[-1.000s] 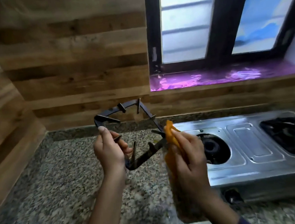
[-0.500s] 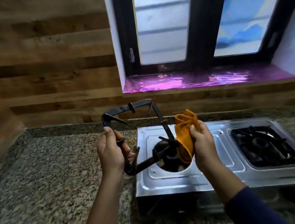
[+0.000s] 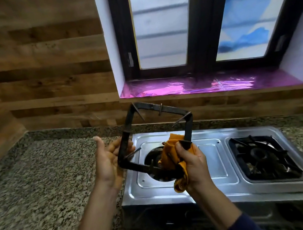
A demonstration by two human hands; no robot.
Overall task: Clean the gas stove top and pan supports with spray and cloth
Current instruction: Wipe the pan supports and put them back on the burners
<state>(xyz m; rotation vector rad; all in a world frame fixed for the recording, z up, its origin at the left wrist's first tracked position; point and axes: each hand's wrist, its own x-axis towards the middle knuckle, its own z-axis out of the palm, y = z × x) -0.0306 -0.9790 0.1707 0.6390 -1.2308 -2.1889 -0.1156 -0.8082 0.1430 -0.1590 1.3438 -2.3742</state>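
Aloft, square black iron pan support (image 3: 156,137) — left hand (image 3: 108,159) spread underneath, right hand (image 3: 190,161) pinching crumpled mustard cloth (image 3: 172,158) around it.

Pan support (image 3: 155,133) turned upright; left hand (image 3: 108,159) opened; cloth (image 3: 173,160) shifted to lower corner.

Horizontal brown wooden plank wall (image 3: 46,74) stands beyond the hands; a black-framed glass window (image 3: 199,32) with bright daylight sits above them, over a shiny purple sill (image 3: 200,86). Speckled granite countertop (image 3: 31,187) spreads beneath.

left hand (image 3: 107,162) palm-up, fingers apparently loose; right hand (image 3: 193,164) fisted, thumb up.
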